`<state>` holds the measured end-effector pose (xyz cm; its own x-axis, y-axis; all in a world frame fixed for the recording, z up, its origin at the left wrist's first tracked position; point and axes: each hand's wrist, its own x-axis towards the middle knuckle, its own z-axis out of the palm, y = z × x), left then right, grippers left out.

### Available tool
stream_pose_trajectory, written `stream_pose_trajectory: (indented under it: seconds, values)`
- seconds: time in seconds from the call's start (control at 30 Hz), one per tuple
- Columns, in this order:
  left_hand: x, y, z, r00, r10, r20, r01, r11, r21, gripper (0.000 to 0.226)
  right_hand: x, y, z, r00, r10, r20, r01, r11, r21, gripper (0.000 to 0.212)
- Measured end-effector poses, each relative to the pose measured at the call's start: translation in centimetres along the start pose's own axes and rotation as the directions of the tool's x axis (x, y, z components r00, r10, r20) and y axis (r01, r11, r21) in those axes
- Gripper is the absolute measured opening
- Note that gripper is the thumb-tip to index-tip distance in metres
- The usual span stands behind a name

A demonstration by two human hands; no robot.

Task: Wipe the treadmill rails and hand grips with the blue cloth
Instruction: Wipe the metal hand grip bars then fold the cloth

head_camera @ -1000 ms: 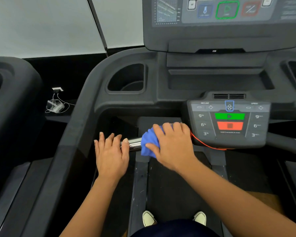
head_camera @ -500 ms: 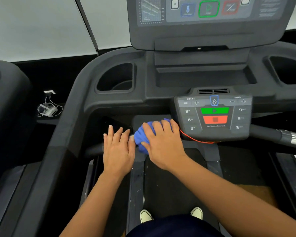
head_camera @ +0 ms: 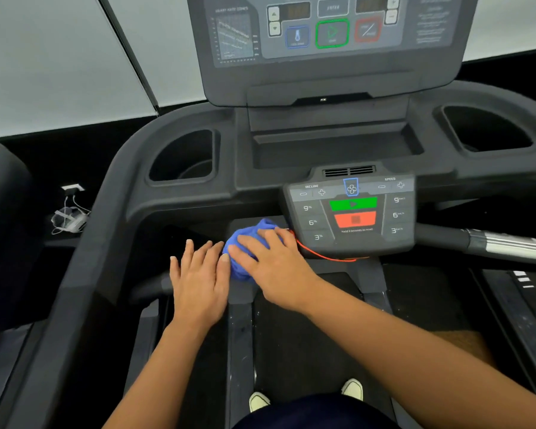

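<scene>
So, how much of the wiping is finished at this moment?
Nothing shows as finished. In hand: the right hand presses the blue cloth on the left grip bar, left hand beside it. Left: the right grip bar and the side rail look untouched.

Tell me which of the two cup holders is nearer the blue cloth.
The left cup holder, up and left of the blue cloth under the right hand. The right cup holder lies beyond the control pad.

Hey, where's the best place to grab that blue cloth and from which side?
Probably the bunched upper part of the blue cloth, from above and the right, as the right hand does: it drapes over the bar, with the left hand crowding its left edge.
</scene>
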<state>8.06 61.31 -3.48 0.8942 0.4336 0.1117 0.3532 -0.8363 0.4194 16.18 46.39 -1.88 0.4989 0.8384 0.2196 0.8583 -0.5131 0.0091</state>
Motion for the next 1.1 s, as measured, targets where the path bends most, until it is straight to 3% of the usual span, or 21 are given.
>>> stream_pose_trajectory:
  seconds: [0.07,0.37,0.43,0.6,0.73,0.8,0.87,0.93,1.0,1.07,1.1]
  values:
    - [-0.1,0.9,0.2,1.0,0.023,0.008,-0.023,0.999,-0.034,0.07,-0.5,0.5,-0.5,0.998,-0.033,-0.061,0.034,0.999,0.013,0.054]
    - [0.0,3.5,0.4,0.994,0.101,-0.038,-0.106,0.975,-0.197,0.066,-2.6,2.6,-4.4,0.999,-0.024,-0.028,0.028,0.99,0.135,0.043]
    - [0.2,4.9,0.4,0.988,0.145,-0.056,-0.154,0.962,-0.227,0.062,-3.6,3.8,-5.3,1.0,0.017,-0.006,-0.016,0.982,0.19,0.054]
    - [1.1,9.6,1.1,0.95,0.291,-0.115,-0.311,0.914,-0.259,0.051,-7.0,7.5,-7.5,0.981,0.185,0.064,-0.192,0.85,0.491,0.05]
    - [1.3,13.3,1.9,0.904,0.406,-0.134,-0.427,0.868,-0.252,0.051,-9.7,10.7,-8.3,0.926,0.368,0.077,-0.349,0.764,0.543,0.055]
    - [1.3,15.3,2.0,0.853,0.505,-0.132,-0.522,0.817,-0.246,0.054,-10.8,11.8,-8.8,0.875,0.476,0.083,-0.427,0.68,0.596,0.061]
    - [0.8,17.9,2.0,0.819,0.563,-0.107,-0.56,0.747,-0.358,0.05,-11.6,12.4,-9.4,0.816,0.571,0.097,-0.487,0.587,0.647,0.07]
    - [0.2,20.7,1.9,0.83,0.555,-0.053,-0.476,0.655,-0.588,0.04,-12.3,13.0,-10.3,0.758,0.631,0.166,-0.532,0.45,0.717,0.073]
    - [0.1,23.0,2.3,0.86,0.509,0.031,-0.316,0.579,-0.752,0.036,-13.0,13.9,-11.1,0.704,0.653,0.28,-0.52,0.205,0.829,0.072]
    - [0.7,24.7,3.0,0.89,0.448,0.084,-0.22,0.584,-0.781,0.039,-13.8,15.0,-11.1,0.663,0.673,0.328,-0.44,-0.004,0.898,0.068]
    - [1.0,25.6,3.5,0.896,0.433,0.099,-0.208,0.605,-0.768,0.037,-14.4,15.6,-11.1,0.641,0.695,0.325,-0.417,-0.04,0.908,0.065]
